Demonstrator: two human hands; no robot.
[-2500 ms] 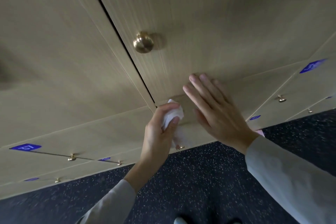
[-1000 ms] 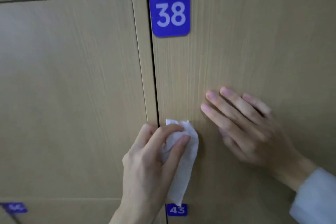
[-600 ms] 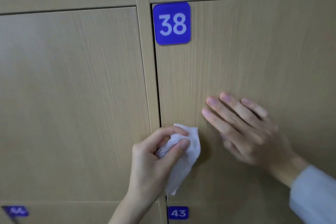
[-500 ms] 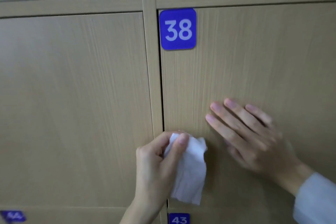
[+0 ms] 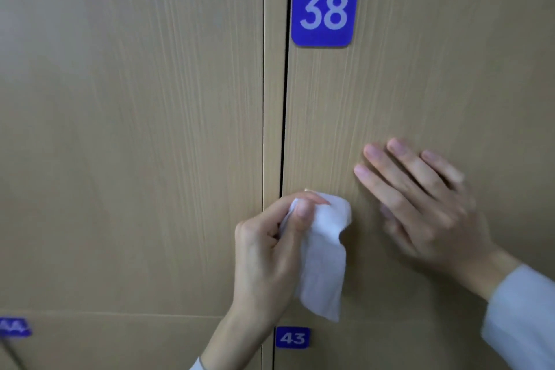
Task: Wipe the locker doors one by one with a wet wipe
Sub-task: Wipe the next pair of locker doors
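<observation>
A light wood locker door [image 5: 435,84] carries a blue plate with the number 38 [image 5: 325,8] at its top left corner. My left hand [image 5: 267,252] pinches a white wet wipe [image 5: 322,261] near the door's left edge, and the wipe hangs down loosely over the lower part of the door. My right hand [image 5: 420,207] lies flat on the same door, fingers straight and pointing up and to the left, just right of the wipe.
Another wood door [image 5: 129,135] fills the left side, split from door 38 by a vertical frame strip [image 5: 274,84]. Below are doors with blue plates 43 [image 5: 292,337] and 44 [image 5: 13,327].
The view rose from the floor and lower lockers to door 38. My left hand shifted its hold and the wipe unfolded, now hanging longer. My right hand stayed flat on the door.
</observation>
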